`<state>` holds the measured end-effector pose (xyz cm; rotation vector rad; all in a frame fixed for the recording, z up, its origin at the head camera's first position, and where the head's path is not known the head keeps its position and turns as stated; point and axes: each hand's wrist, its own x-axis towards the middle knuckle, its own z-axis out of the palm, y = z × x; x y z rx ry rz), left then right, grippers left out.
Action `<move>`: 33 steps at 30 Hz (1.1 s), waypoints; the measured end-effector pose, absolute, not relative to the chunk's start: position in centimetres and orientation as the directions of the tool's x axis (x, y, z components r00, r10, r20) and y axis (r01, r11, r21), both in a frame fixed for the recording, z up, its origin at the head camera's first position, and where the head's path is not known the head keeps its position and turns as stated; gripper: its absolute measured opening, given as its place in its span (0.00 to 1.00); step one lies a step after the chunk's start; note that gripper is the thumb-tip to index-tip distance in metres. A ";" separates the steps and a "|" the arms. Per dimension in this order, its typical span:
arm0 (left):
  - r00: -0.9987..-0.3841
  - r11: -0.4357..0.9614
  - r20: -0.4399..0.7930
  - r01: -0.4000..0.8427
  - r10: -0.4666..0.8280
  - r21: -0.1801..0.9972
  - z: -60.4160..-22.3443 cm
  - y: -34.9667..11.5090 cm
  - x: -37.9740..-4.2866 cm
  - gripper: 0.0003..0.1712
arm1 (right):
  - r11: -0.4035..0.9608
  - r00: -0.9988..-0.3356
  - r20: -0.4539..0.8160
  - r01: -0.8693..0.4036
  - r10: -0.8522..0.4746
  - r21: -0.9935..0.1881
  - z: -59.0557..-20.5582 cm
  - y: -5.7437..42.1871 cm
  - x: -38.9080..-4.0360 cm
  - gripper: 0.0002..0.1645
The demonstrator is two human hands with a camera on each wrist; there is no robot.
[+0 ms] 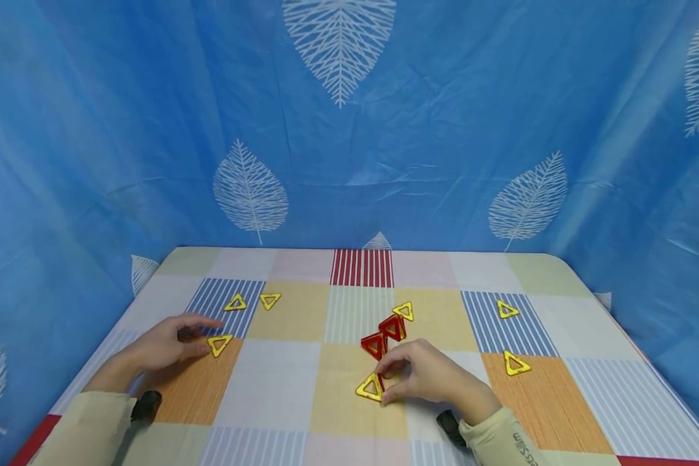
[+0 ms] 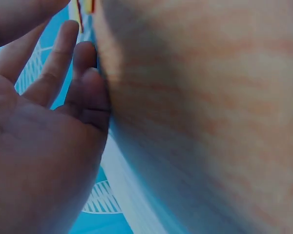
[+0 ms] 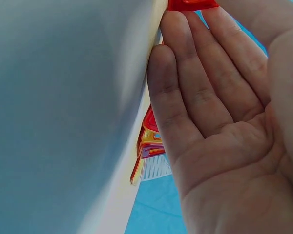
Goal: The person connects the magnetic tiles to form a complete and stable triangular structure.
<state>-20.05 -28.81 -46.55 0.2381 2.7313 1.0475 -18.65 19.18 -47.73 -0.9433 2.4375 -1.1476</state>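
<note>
Plainly, from my post I see the patchwork-covered table [image 1: 270, 382], and on it my right hand [image 1: 422, 374] is nearer the foreground yellow triangle [image 1: 361, 390], which lies just left of its fingertips; red pieces [image 1: 367, 342] sit just beyond. My left hand [image 1: 171, 343] is well apart, fingers spread beside another yellow triangle [image 1: 227, 338]. My right thumb and forefinger pinch the first triangle's right edge. It looks hollow-centred, roughly equal-sided, without a clear long axis. A red strip [image 1: 381, 382] shows at that edge; whether it's a separate piece, I can't tell.
</note>
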 end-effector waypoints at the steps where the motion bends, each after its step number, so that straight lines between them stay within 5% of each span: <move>1: -0.964 0.735 -0.138 0.076 0.226 0.674 -46.7 -28.9 -20.1 0.23 | 0.470 -0.746 0.015 -0.435 -0.666 -0.768 -47.7 19.2 -18.6 0.19; 24: -0.968 0.807 -0.103 0.131 0.230 0.575 -47.0 -28.6 -21.0 0.21 | 0.466 -0.750 0.005 -0.417 -0.662 -0.780 -47.9 19.3 -18.5 0.18; 33: -0.980 0.770 -0.144 0.012 0.135 0.637 -46.6 -28.1 -20.8 0.29 | 0.465 -0.749 0.008 -0.420 -0.662 -0.780 -47.9 19.2 -18.5 0.19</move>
